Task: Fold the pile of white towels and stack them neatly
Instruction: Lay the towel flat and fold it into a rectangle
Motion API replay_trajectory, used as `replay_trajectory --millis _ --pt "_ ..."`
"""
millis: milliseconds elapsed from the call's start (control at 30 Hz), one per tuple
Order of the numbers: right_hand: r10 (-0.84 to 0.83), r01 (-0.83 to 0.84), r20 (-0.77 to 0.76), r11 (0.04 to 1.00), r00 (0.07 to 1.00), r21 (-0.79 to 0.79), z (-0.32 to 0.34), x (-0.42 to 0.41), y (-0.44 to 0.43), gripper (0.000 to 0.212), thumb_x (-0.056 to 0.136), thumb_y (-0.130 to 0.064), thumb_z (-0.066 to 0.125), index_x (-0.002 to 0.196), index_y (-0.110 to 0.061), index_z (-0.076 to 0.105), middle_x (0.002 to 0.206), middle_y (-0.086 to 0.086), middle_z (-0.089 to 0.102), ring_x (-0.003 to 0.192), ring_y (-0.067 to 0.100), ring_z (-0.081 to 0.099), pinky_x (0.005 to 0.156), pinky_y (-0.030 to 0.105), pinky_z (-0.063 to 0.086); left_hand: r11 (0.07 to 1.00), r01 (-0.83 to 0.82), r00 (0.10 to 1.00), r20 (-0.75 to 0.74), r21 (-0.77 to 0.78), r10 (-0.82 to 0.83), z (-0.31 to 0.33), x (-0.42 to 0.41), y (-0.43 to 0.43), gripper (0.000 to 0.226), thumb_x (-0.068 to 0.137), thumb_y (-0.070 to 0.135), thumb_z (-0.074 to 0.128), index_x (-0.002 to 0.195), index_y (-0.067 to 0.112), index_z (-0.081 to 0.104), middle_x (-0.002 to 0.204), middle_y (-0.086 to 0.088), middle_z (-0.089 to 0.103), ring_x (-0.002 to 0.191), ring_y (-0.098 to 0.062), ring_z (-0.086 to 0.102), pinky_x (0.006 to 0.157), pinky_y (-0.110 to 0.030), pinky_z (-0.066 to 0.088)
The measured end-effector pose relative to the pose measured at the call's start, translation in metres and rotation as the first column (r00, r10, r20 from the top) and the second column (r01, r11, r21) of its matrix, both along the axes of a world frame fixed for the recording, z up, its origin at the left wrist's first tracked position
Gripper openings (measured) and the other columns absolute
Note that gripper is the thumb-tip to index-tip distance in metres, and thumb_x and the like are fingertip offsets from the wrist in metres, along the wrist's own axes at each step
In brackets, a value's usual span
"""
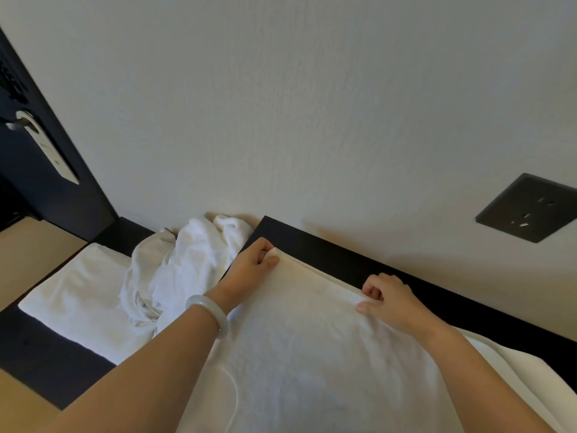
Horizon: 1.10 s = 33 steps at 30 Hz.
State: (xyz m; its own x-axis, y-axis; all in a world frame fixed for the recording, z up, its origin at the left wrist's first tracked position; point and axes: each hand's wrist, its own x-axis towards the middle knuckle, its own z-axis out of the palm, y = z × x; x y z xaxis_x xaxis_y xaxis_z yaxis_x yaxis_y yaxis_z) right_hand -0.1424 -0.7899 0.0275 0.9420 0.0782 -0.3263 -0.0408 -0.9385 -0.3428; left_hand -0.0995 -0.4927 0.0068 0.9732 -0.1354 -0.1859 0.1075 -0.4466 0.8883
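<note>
Our left hand [249, 267] and right hand [390, 300] each pinch, fingers [265, 245] curled, the doubled far edge of the flat white cloth towel [312, 354] spread on the black wooden desk [327, 254], near the pale wall [312, 120]. Crumpled white towels [187, 264] and a folded white towel [78, 292] lie to its left.

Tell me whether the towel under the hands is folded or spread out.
Folded, at least once: the towel shows two layered edges along its far side, where the left hand and right hand pinch it.
</note>
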Motion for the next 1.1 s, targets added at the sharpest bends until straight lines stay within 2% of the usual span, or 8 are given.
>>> replay_trajectory --millis 233,467,600,700,767,867,1000,1100 --pt "-0.069 0.063 0.017 0.966 0.997 0.251 0.002 0.002 -0.022 0.035 0.098 -0.033 0.06 0.068 -0.017 0.05 0.063 -0.004 0.049 0.057 0.01 0.047 0.058 0.03 0.033 0.998 -0.068 0.997 0.033 0.011 0.068 0.008 0.006 -0.004 0.014 0.103 0.032 0.048 0.104 0.019 0.054 0.095 0.0 0.065 0.086 -0.014 0.061 0.073 -0.022 0.05" --pt "-0.091 0.134 0.297 0.982 0.95 -0.129 -0.029 -0.008 0.002 0.036 0.104 -0.043 0.038 0.076 -0.021 0.041 0.068 -0.004 0.052 0.061 0.015 0.051 0.052 0.03 0.031 0.932 -0.154 0.987 0.094 0.329 0.13 -0.007 0.011 -0.02 0.028 0.102 0.04 0.046 0.097 0.012 0.051 0.081 -0.001 0.058 0.073 -0.018 0.056 0.067 -0.033 0.046" --pt "0.006 0.171 0.529 0.943 0.849 -0.284 -0.03 -0.001 0.018 0.025 0.097 -0.036 0.058 0.099 -0.011 0.062 0.093 0.006 0.063 0.087 0.028 0.059 0.077 0.04 0.045 0.895 -0.18 0.983 0.111 0.407 0.147 -0.003 0.009 -0.025 0.03 0.102 0.042 0.046 0.097 0.013 0.047 0.078 0.001 0.052 0.066 -0.013 0.049 0.059 -0.029 0.039" --pt "0.223 -0.166 0.621 0.975 0.752 -0.149 -0.039 0.002 0.077 0.045 0.099 -0.035 0.04 0.114 -0.005 0.069 0.114 0.012 0.069 0.105 0.031 0.064 0.094 0.041 0.046 0.906 -0.237 0.971 0.058 0.352 0.231 -0.001 0.002 -0.021 0.031 0.101 0.039 0.049 0.095 0.01 0.052 0.077 0.001 0.054 0.069 -0.015 0.052 0.058 -0.026 0.041" --pt "0.336 -0.364 0.482 0.931 0.809 -0.037 -0.041 0.002 0.123 0.069 0.102 -0.048 0.014 0.141 -0.005 0.052 0.147 0.011 0.051 0.137 0.024 0.045 0.118 0.034 0.028 0.902 -0.263 0.961 0.008 0.343 0.277 0.0 -0.011 -0.008 0.027 0.101 0.035 0.051 0.096 0.01 0.059 0.078 0.003 0.055 0.073 -0.014 0.053 0.064 -0.024 0.043" --pt "0.339 -0.34 0.272 0.939 0.901 -0.045 -0.049 0.005 0.151 0.083 0.088 -0.056 -0.007 0.159 -0.018 0.011 0.167 -0.001 0.004 0.153 0.014 -0.002 0.123 0.031 -0.008 0.913 -0.186 0.956 -0.146 0.362 0.253 0.007 -0.051 0.023 0.031 0.101 0.037 0.05 0.097 0.012 0.066 0.082 0.004 0.059 0.074 -0.008 0.054 0.064 -0.019 0.042" --pt "0.333 -0.306 0.219 0.94 0.917 -0.149 -0.048 0.012 0.154 0.072 0.094 -0.052 0.002 0.159 -0.021 -0.002 0.167 -0.003 -0.01 0.153 0.015 -0.012 0.122 0.036 -0.012 0.973 0.006 0.897 -0.431 0.229 0.096 0.015 -0.138 0.067 0.04 0.096 0.047 0.054 0.088 0.011 0.071 0.084 0.001 0.068 0.072 -0.011 0.064 0.069 -0.028 0.052" --pt "0.291 -0.268 0.16 0.951 0.943 -0.153 -0.04 0.016 0.162 0.061 0.105 -0.037 0.023 0.159 -0.021 -0.001 0.167 -0.002 -0.011 0.153 0.017 -0.012 0.123 0.043 -0.01 0.98 0.028 0.858 -0.508 0.199 0.078 0.023 -0.193 0.092 0.034 0.094 0.048 0.057 0.091 0.018 0.072 0.089 0.004 0.07 0.077 -0.004 0.063 0.069 -0.017 0.046"
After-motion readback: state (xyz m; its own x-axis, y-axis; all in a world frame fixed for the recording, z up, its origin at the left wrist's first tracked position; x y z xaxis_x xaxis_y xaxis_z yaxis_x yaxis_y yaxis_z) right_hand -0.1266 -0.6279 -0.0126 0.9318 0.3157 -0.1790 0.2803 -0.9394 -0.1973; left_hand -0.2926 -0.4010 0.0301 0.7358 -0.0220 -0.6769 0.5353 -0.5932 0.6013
